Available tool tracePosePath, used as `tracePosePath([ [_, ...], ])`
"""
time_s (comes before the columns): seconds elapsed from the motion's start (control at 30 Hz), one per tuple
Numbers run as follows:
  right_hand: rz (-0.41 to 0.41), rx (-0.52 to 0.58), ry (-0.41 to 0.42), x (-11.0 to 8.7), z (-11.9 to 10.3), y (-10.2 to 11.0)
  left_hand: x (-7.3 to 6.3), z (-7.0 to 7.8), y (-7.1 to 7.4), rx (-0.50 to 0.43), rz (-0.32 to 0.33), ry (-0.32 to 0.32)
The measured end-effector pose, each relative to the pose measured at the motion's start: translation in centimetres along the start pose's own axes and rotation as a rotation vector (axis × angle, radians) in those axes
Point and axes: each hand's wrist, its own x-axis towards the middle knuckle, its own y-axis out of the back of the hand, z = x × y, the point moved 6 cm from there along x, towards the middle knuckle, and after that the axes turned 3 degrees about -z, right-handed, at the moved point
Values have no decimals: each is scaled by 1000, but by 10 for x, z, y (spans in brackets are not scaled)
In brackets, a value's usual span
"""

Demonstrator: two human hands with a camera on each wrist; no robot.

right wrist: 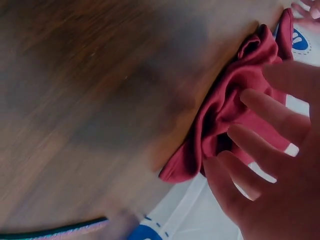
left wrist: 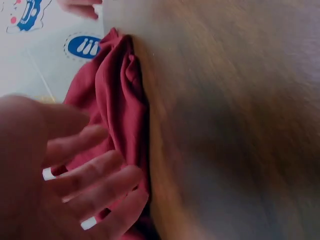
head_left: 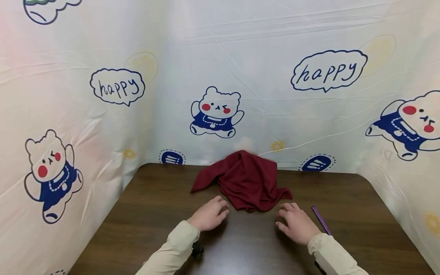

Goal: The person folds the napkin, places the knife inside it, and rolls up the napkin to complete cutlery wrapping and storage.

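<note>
A dark red cloth (head_left: 248, 179) lies crumpled in a heap at the back of the brown table, one corner stretching left and another right. My left hand (head_left: 210, 214) hovers over the table just in front of the cloth's left side, fingers loosely bent and holding nothing. On the other side, my right hand (head_left: 296, 223) is near the cloth's right corner, its fingers spread and relaxed with nothing in them. Both wrist views show the red cloth (left wrist: 115, 100) beyond the fingers (right wrist: 250, 145), its folds bunched up.
A thin purple stick-like object (head_left: 321, 220) lies on the table (head_left: 361, 214) just right of my right hand. White curtains printed with cartoon bears (head_left: 216, 114) hang around the table's back and sides.
</note>
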Motion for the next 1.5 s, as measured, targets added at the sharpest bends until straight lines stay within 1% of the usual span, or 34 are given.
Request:
tracePosePath([
  [0.07, -46, 14, 10, 3, -2, -8, 3, 6, -6, 27, -48, -15],
  [0.13, -70, 16, 26, 6, -6, -13, 7, 12, -10, 72, -79, -18],
  [0.27, -112, 19, 45, 9, -16, -18, 12, 19, -17, 168, -128, 12],
  [0.37, -137, 24, 42, 11, -21, -21, 12, 22, -22, 190, -201, 41],
  [0.47, -161, 35, 24, 14, -25, -24, 13, 24, -26, 190, -262, 64],
  [0.53, -170, 43, 13, 17, -26, -26, 15, 25, -28, 204, -279, 81],
  [0.63, -184, 39, 6, 19, -29, -31, 17, 24, -30, 239, -289, 104],
  [0.8, -213, 44, 15, 19, -34, -37, 17, 25, -34, 303, -296, 115],
  [0.97, -200, 45, 6, 21, -35, -36, 19, 28, -33, 346, -279, 90],
  [1.1, -177, 28, 14, 25, -36, -35, 21, 28, -32, 360, -265, 54],
  [1.2, -142, 20, 37, 26, -37, -34, 24, 26, -32, 388, -209, 5],
  [1.27, -81, 8, 58, 27, -38, -30, 26, 24, -30, 388, -151, -27],
  [1.33, 10, 3, 84, 29, -39, -24, 28, 23, -26, 374, -83, -48],
  [1.43, 163, 27, 108, 31, -38, -12, 28, 21, -17, 289, 3, -57],
  [1.5, 226, 66, 106, 32, -36, -4, 27, 19, -9, 235, 58, -47],
])
